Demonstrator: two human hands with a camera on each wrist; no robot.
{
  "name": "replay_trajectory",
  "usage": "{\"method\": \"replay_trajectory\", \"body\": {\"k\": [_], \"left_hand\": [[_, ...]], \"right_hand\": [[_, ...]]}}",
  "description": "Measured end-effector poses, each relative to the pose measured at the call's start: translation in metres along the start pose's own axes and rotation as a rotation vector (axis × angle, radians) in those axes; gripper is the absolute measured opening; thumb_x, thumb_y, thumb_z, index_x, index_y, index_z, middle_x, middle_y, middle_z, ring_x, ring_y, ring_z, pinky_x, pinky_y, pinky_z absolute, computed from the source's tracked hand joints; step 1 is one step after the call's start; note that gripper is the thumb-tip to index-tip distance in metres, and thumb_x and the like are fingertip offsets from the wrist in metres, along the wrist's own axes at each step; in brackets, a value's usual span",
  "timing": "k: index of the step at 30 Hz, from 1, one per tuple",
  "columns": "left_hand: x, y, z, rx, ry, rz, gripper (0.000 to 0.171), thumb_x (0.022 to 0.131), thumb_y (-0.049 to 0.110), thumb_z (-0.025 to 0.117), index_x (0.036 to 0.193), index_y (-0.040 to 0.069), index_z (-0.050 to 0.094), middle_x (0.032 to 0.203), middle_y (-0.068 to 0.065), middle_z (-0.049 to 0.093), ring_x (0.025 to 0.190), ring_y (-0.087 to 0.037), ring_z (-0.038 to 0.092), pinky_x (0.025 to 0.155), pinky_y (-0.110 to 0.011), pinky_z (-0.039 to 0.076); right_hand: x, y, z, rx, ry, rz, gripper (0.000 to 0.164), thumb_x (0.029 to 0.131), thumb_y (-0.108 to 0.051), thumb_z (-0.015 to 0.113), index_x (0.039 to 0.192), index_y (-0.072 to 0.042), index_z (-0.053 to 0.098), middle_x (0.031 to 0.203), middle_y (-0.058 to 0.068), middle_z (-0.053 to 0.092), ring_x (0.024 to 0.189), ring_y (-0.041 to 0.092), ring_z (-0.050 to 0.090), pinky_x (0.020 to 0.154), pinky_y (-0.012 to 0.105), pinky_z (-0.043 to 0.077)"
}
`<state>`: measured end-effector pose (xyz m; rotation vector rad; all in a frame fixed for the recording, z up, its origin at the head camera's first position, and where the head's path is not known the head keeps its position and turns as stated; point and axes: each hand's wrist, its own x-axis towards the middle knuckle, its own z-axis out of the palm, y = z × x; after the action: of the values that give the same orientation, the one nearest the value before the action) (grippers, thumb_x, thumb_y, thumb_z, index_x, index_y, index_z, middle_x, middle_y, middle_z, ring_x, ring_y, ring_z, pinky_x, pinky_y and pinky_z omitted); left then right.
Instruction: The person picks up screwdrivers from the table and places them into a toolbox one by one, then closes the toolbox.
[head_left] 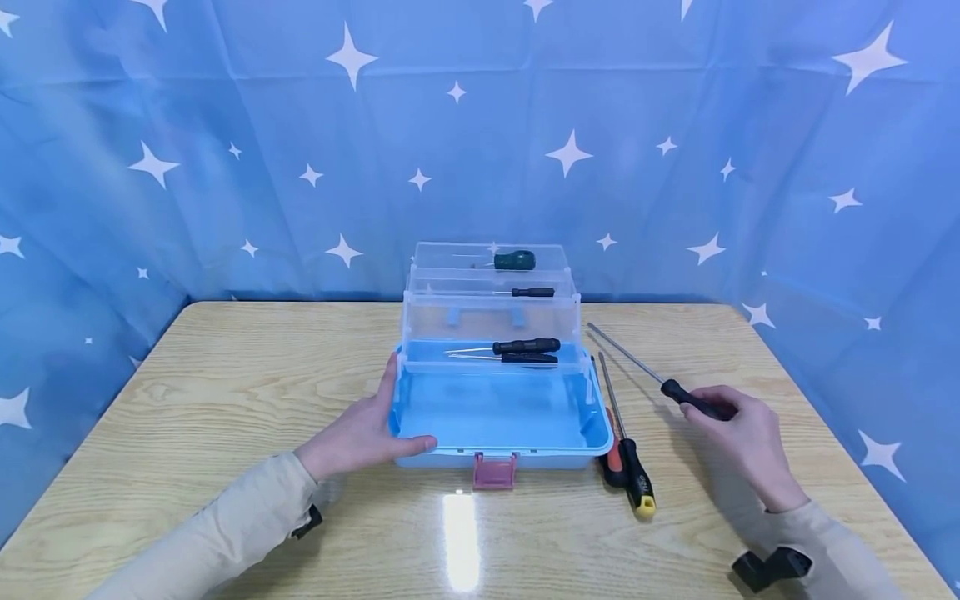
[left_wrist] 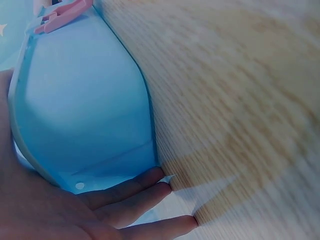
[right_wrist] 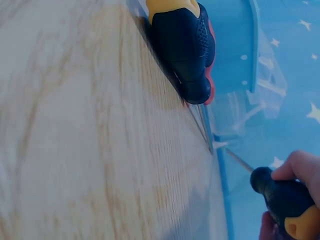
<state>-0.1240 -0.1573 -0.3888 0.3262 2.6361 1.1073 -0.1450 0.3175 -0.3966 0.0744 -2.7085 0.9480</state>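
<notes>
A light-blue toolbox with a pink latch stands with its clear trays raised. Along its left side lies my left hand, the thumb across the front corner; in the left wrist view the straight fingers touch the box wall. My right hand grips a long screwdriver by its black handle, held tilted over the table with the shaft pointing far left; its yellow end shows in the right wrist view. Two screwdrivers lie beside the box: a black-and-yellow one and a red-and-black one.
On the trays lie a green-handled screwdriver, a small black screwdriver and, lower down, two more black-handled screwdrivers. Behind the wooden table hangs a blue curtain with white stars.
</notes>
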Motion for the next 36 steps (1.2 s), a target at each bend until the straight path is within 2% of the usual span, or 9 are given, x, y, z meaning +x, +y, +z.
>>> {"method": "replay_trajectory", "body": {"k": [8, 10, 14, 17, 27, 36], "left_hand": [[0.0, -0.001, -0.001, -0.001, -0.002, 0.005, 0.121, 0.081, 0.053, 0.072, 0.153, 0.008, -0.014, 0.143, -0.032, 0.038, 0.122, -0.044, 0.049, 0.097, -0.053, 0.042], [0.0, -0.001, -0.002, 0.0, -0.003, 0.005, 0.121, 0.081, 0.053, 0.072, 0.153, 0.008, -0.014, 0.143, -0.032, 0.038, 0.122, -0.044, 0.049, 0.096, -0.053, 0.043], [0.0, -0.001, -0.001, 0.004, -0.005, 0.004, 0.121, 0.081, 0.054, 0.072, 0.153, 0.009, -0.013, 0.143, -0.031, 0.038, 0.122, -0.044, 0.049, 0.097, -0.053, 0.043], [0.0, -0.001, -0.001, 0.009, -0.004, 0.001, 0.121, 0.081, 0.055, 0.072, 0.153, 0.009, -0.013, 0.143, -0.031, 0.038, 0.122, -0.043, 0.049, 0.097, -0.052, 0.042], [-0.001, 0.0, -0.001, 0.008, -0.006, 0.012, 0.12, 0.081, 0.053, 0.072, 0.153, 0.008, -0.013, 0.142, -0.031, 0.039, 0.121, -0.043, 0.05, 0.097, -0.052, 0.043], [-0.001, 0.0, -0.002, 0.007, -0.007, 0.015, 0.12, 0.082, 0.053, 0.072, 0.153, 0.007, -0.013, 0.143, -0.031, 0.037, 0.122, -0.043, 0.049, 0.097, -0.052, 0.042]], "right_hand": [[0.001, 0.001, -0.003, 0.055, 0.044, 0.031, 0.03, 0.089, -0.022, 0.072, 0.107, 0.002, 0.07, 0.097, 0.015, 0.068, 0.072, -0.006, 0.053, 0.059, 0.013, 0.042], [0.001, 0.0, -0.004, 0.069, 0.054, 0.038, 0.031, 0.089, -0.023, 0.071, 0.108, 0.002, 0.07, 0.095, 0.008, 0.068, 0.072, -0.006, 0.054, 0.058, 0.014, 0.044], [0.001, -0.002, -0.007, 0.101, 0.066, 0.036, 0.032, 0.09, -0.024, 0.071, 0.108, 0.002, 0.07, 0.089, -0.015, 0.063, 0.071, -0.004, 0.057, 0.055, 0.017, 0.046], [0.001, -0.003, -0.01, 0.13, 0.063, 0.044, 0.034, 0.089, -0.024, 0.072, 0.109, 0.003, 0.069, 0.086, -0.025, 0.059, 0.07, -0.001, 0.058, 0.054, 0.018, 0.046], [0.001, -0.008, -0.016, 0.161, 0.046, 0.064, 0.037, 0.088, -0.026, 0.073, 0.111, 0.003, 0.069, 0.086, -0.024, 0.061, 0.066, 0.007, 0.055, 0.049, 0.023, 0.04], [-0.002, -0.015, -0.021, 0.19, 0.073, 0.06, 0.032, 0.089, -0.023, 0.072, 0.11, 0.0, 0.07, 0.088, -0.023, 0.061, 0.07, 0.002, 0.057, 0.052, 0.02, 0.041]]}}
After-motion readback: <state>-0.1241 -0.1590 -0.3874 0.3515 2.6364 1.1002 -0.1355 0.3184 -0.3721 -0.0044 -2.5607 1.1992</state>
